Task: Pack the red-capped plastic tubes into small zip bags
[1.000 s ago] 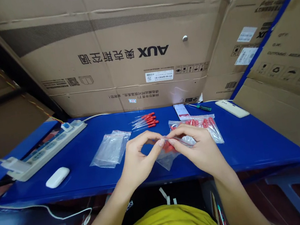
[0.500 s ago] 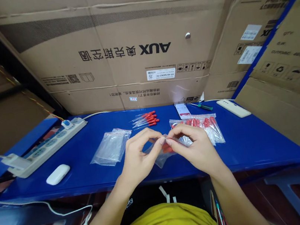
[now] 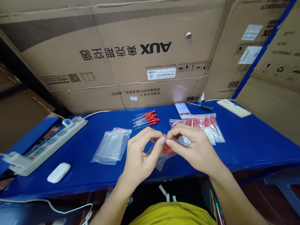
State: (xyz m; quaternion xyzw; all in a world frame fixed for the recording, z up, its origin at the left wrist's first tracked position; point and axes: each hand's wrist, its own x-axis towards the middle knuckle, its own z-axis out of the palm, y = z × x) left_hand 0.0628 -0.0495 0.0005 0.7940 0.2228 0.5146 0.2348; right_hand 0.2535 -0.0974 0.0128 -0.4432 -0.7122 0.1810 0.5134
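Between my two hands hangs a clear zip bag [image 3: 161, 161] with something red inside, partly hidden by my fingers. My left hand [image 3: 143, 153] pinches its top edge between thumb and forefinger. Right beside it, my right hand [image 3: 194, 145] pinches the same edge, the thumbs almost touching. Beyond my hands lie several glass droppers with red rubber bulbs [image 3: 151, 118], loose on the blue table [image 3: 245, 145]. To the left is a small stack of flat clear zip bags [image 3: 111, 146]. At the right, filled zip bags [image 3: 216, 129] with red-bulbed droppers lie side by side, partly covered by my right hand.
A white power strip [image 3: 50, 146] with plugs and cables runs along the left side, near a white earbud case [image 3: 59, 172]. Toward the back right are a green-handled screwdriver [image 3: 205, 107], a white card [image 3: 182, 110] and a pale phone [image 3: 234, 108]. Cardboard [image 3: 125, 26] walls the back.
My pinching fingers have shifted very slightly along the bag's top edge, and the right thumb and forefinger sit closer to the left. The other things lie as before.
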